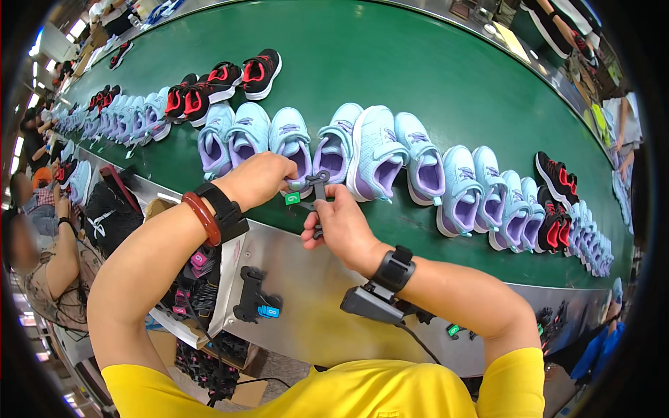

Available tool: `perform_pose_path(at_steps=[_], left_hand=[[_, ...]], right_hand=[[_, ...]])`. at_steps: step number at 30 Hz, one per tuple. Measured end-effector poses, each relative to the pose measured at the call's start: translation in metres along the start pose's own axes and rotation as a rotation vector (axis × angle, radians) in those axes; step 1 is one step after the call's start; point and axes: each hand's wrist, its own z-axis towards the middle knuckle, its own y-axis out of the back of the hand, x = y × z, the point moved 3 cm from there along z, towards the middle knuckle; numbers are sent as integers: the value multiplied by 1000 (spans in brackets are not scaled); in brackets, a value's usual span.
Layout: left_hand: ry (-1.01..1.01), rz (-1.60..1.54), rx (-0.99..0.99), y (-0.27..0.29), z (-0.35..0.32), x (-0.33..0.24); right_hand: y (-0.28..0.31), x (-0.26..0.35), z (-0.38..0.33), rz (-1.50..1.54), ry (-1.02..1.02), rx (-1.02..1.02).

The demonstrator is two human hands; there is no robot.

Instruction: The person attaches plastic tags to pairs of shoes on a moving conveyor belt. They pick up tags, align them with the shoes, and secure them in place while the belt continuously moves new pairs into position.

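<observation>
My left hand [259,175] rests at the near edge of the green conveyor belt [418,76], its fingers on the heel of a light blue and purple child's shoe [291,142]. My right hand [343,224] grips a dark hand-held tagging tool [318,189] whose tip points at that same shoe. A small green tag [293,198] shows between the two hands. A long row of the same light blue shoes [418,167] lies across the belt on both sides of the hands.
Black and red shoes [223,82] lie farther back on the belt and at its right end [556,182]. A metal rail [306,285] runs below the belt, with boxes of parts [202,279] under it. Other people [42,230] sit at the left.
</observation>
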Motion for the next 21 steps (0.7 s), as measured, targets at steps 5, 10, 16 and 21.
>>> perform_pose_path(at_steps=[5, 10, 16, 21], left_hand=[[9, 31, -10, -1, -1, 1], [32, 27, -8, -1, 1, -1], [-49, 108, 12, 1, 4, -6], [-36, 221, 17, 23, 5, -19]], right_hand=[[-15, -14, -2, 57, 14, -9], [-19, -26, -3, 147, 46, -53], [-24, -24, 1, 107, -94, 223], [6, -6, 16, -47, -67, 440]])
